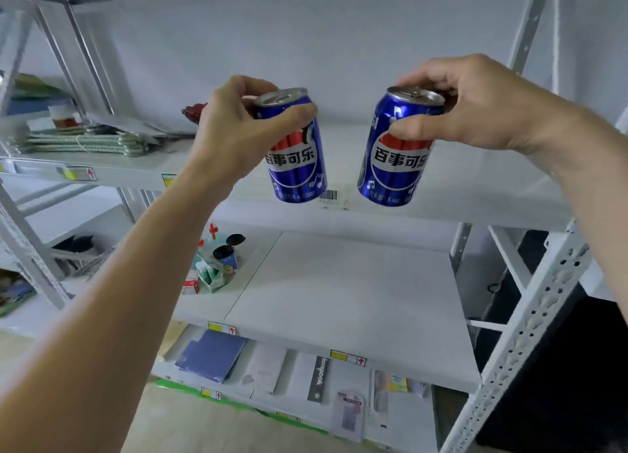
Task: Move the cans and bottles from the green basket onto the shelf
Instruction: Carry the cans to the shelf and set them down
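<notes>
Left hand (pixel 238 129): we see it grip the left can (pixel 296 150) near the top, thumb across the front and fingers curled over the rim.
Right hand (pixel 475 109): it grips the right can (pixel 396 153) the same way, thumb on the blue side, fingers curled over the lid.
Cans: both are blue with a red, white and blue roundel and Chinese lettering; each tilts slightly, bases leaning toward one another, with a clear gap between them.
Position: we find both cans held in front of the upper shelf (pixel 458 194), their bases level with its front edge; whether either touches the board we cannot tell.
Shelf edge: a barcode label (pixel 329 195) sits between the two cans.
Upper shelf, left: a folded green-and-white cloth stack (pixel 85 143) lies there.
Middle shelf (pixel 339 299): small cartons and a dark-lidded tub (pixel 225 257) stand at its left end.
Lowest shelf: a blue folder (pixel 212 355) and flat packets lie side by side.
</notes>
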